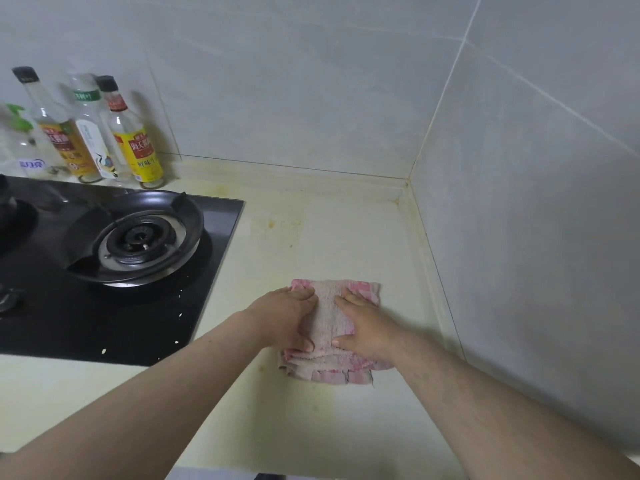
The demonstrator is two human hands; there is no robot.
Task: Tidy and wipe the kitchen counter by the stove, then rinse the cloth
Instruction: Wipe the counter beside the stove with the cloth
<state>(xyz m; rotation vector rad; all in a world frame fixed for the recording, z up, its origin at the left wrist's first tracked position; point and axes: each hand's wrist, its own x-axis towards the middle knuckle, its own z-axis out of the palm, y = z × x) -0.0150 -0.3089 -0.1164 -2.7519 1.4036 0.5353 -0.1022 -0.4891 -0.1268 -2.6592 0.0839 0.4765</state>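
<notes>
Right now the left hand (287, 315) lies palm-down on the left part of the cloth (330, 330), fingers stretched out and pressing flat, thumb along the near edge, nothing gripped. Just beside it the right hand (365, 329) does the same on the right part, fingers spread and flat, thumb pointing inward toward the other thumb; a strip of terry shows between the two hands. That cloth is a folded pink-and-white towel (frayed at its near edge, layers showing) lying on the pale yellowish counter (346, 237), between the stove and the right-hand wall. Both forearms reach in bare from the bottom of the view. Beyond the cloth the counter carries brownish stains toward the back corner and along the seam under the grey wall tiles (346, 98). To the left sits the black glass stove (121, 317), with white crumbs scattered near its right and front edges, and its round burner (138, 237) with the pan support. Behind the stove, against the wall, stand three tall sauce bottles (135, 140) close together, and a clear pump bottle (20, 147) with a green top at the far left.
</notes>
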